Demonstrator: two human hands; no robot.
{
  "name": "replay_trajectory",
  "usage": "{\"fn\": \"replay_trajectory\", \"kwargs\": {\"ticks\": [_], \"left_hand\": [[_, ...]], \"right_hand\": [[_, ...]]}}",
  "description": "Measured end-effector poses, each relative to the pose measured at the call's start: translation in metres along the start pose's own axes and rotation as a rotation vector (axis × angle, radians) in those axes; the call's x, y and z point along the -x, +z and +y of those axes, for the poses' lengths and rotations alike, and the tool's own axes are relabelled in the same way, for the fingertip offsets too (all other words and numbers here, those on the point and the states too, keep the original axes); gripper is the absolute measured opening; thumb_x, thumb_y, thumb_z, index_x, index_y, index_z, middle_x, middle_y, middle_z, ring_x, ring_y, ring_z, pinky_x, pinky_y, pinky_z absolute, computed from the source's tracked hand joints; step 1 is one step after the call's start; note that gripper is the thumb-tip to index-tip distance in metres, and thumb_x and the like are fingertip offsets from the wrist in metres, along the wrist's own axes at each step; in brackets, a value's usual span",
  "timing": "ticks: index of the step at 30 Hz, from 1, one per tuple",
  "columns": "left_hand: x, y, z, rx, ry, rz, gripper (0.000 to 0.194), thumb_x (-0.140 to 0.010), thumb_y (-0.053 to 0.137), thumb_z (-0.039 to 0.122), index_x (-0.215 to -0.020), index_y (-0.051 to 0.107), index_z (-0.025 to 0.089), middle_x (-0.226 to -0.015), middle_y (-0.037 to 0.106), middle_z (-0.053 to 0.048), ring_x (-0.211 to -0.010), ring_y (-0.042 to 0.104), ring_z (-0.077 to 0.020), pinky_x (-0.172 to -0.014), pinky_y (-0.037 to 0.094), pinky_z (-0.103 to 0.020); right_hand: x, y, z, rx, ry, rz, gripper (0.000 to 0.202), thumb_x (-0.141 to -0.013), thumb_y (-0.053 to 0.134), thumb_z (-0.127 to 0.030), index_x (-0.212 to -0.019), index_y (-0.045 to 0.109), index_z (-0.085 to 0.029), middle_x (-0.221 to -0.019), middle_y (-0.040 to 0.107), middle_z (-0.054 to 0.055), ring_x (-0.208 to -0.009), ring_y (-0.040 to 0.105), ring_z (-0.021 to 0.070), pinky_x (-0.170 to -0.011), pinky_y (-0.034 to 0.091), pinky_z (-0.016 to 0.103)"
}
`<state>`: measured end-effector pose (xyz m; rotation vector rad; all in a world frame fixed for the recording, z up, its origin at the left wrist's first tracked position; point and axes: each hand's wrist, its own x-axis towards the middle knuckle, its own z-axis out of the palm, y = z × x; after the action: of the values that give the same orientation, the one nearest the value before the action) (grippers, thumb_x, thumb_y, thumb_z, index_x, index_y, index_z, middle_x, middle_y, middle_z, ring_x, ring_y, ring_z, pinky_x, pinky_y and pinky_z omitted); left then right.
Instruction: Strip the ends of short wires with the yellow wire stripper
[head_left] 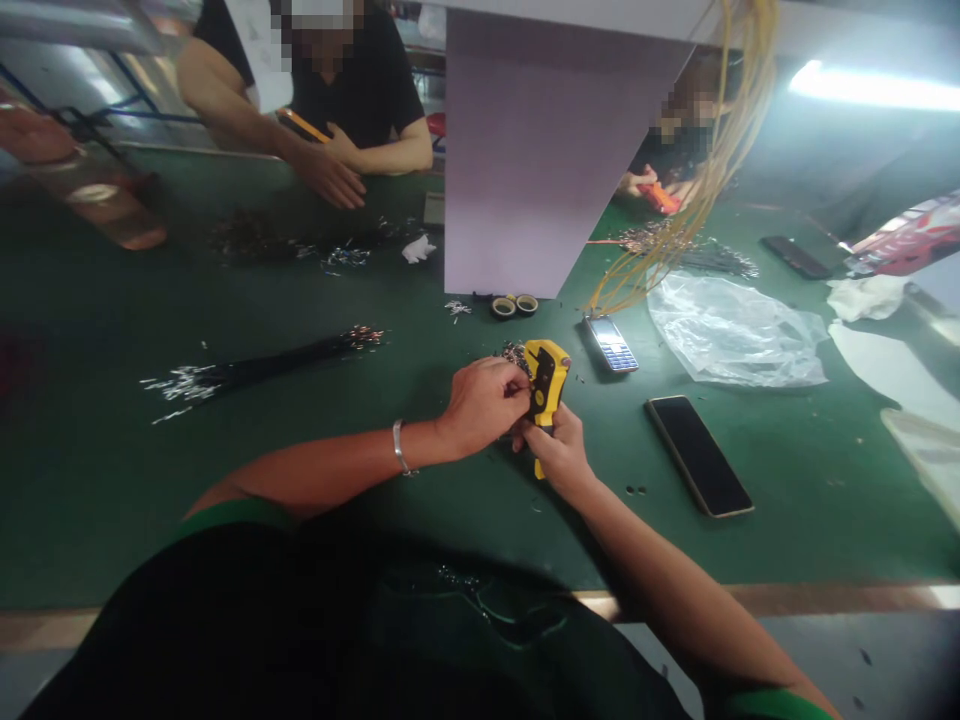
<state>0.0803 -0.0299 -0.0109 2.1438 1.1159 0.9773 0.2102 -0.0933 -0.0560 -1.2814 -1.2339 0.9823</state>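
Note:
My right hand [559, 450] is wrapped round the handle of a yellow and black hand tool [549, 380], which stands head up over the green table. My left hand [484, 405] is at the tool's left side, its fingers pinched together against the jaw area; what they hold is too small to make out. Behind my left fingers lies a heap of small wire ends [514, 352], partly hidden. A bundle of black wires [277, 368] with bare, shiny ends rests on the table to the left.
A keypad phone [611, 343], a smartphone [699, 455] and a clear plastic bag [739, 330] lie on the right. Two tape rolls [515, 306] sit before a pale upright panel [540, 150]. Yellow wires [720, 160] hang down. People sit opposite.

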Motion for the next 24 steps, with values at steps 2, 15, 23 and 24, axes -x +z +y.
{"fn": "replay_trajectory", "kwargs": {"ticks": [2, 15, 23, 24], "left_hand": [[0.0, -0.001, 0.001, -0.002, -0.01, -0.008, 0.009, -0.073, 0.061, 0.011, -0.069, 0.066, 0.018, -0.07, 0.066, -0.001, -0.066, 0.058, -0.0128, -0.064, 0.047, -0.026], [-0.002, 0.001, -0.003, -0.022, -0.076, -0.054, 0.006, -0.073, 0.062, 0.014, -0.07, 0.067, 0.018, -0.075, 0.069, -0.002, -0.071, 0.06, -0.0141, -0.068, 0.048, -0.027], [-0.006, 0.002, -0.005, -0.032, -0.09, -0.116, 0.009, -0.074, 0.06, 0.016, -0.076, 0.068, 0.019, -0.081, 0.071, -0.002, -0.078, 0.063, -0.0158, -0.071, 0.049, -0.027], [-0.007, 0.002, -0.006, -0.029, -0.089, -0.12, 0.01, -0.074, 0.059, 0.016, -0.076, 0.068, 0.019, -0.081, 0.072, -0.002, -0.078, 0.063, -0.016, -0.072, 0.049, -0.027]], "right_hand": [[0.0, 0.0, 0.0, 0.001, -0.004, 0.006, 0.007, -0.071, 0.057, -0.021, -0.066, 0.052, -0.021, -0.05, 0.058, -0.003, -0.047, 0.052, 0.0135, -0.052, 0.044, 0.028], [0.001, 0.004, 0.011, -0.012, 0.015, 0.042, 0.013, -0.074, 0.06, -0.025, -0.065, 0.051, -0.021, -0.046, 0.056, -0.004, -0.042, 0.05, 0.0135, -0.047, 0.042, 0.027], [-0.001, 0.003, 0.015, 0.066, 0.009, 0.075, 0.016, -0.074, 0.061, -0.026, -0.062, 0.053, -0.021, -0.046, 0.057, -0.002, -0.042, 0.052, 0.0146, -0.047, 0.043, 0.028], [-0.001, 0.004, 0.015, 0.061, 0.01, 0.08, 0.017, -0.075, 0.062, -0.027, -0.062, 0.053, -0.021, -0.046, 0.057, -0.002, -0.042, 0.052, 0.0146, -0.046, 0.043, 0.027]]}}
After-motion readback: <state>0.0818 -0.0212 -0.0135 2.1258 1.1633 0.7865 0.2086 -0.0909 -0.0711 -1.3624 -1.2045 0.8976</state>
